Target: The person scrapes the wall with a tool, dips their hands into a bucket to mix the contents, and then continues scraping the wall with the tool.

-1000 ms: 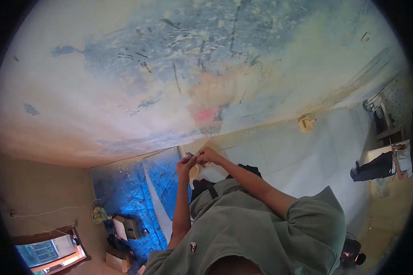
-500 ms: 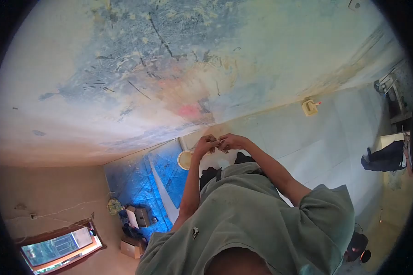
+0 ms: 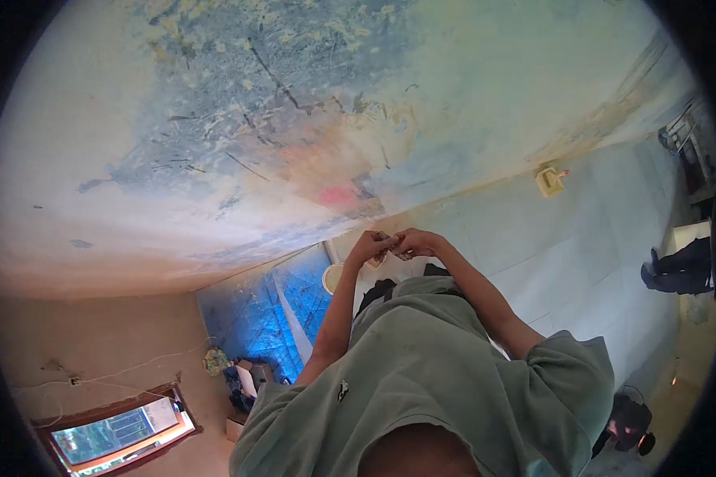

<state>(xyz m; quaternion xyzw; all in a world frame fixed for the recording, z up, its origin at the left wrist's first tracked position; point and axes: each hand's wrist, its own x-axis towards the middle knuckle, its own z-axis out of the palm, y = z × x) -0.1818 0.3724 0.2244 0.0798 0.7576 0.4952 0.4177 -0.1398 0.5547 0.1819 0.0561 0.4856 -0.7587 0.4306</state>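
Note:
My left hand (image 3: 368, 249) and my right hand (image 3: 414, 243) meet in front of my waist, close to the stained, patchy wall (image 3: 294, 135). The fingers of both are bent and pressed together at the tips. Something small seems to be between them, but its kind is too small to make out. Below and to the left of my left hand, the pale rim of a round bucket (image 3: 332, 278) shows on the floor, partly behind my forearm.
A yellowish tray (image 3: 549, 182) with a red-tipped tool lies by the wall's foot. Blue sheeting (image 3: 254, 310) covers the floor at left, with cardboard boxes (image 3: 248, 377) beside it. Another person's dark-trousered legs (image 3: 680, 269) are at right. A window (image 3: 119, 429) is at lower left.
My view has shifted a little, so the surroundings sit slightly further right. My hands stay together, with the fingers slightly rearranged. The other person's legs at right have changed position.

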